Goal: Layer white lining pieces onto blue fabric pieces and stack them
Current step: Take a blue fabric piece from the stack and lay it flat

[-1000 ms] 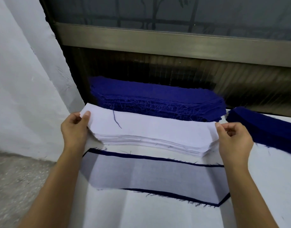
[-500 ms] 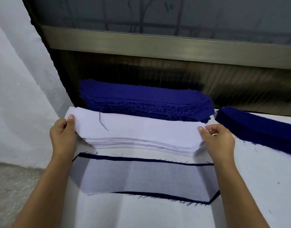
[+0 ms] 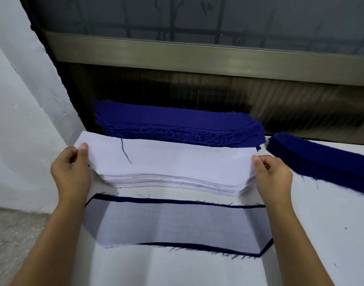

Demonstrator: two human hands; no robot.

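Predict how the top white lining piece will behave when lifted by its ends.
Likely floppy: the top lining bends where the left hand holds up its end. Probably thin and light: blue shows through the laid lining.

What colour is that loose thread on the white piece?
Dark blue. The thread on the white lining piece shows in the head view.

The long dark-blue fabric stack (image 3: 321,159) on the right runs out of view, and the white lining pile (image 3: 177,162) is hiding the lower front of the blue fabric heap (image 3: 177,120) behind.

White wall (image 3: 18,112) left, metal-framed window (image 3: 197,19) ahead, grey floor (image 3: 14,236) below.
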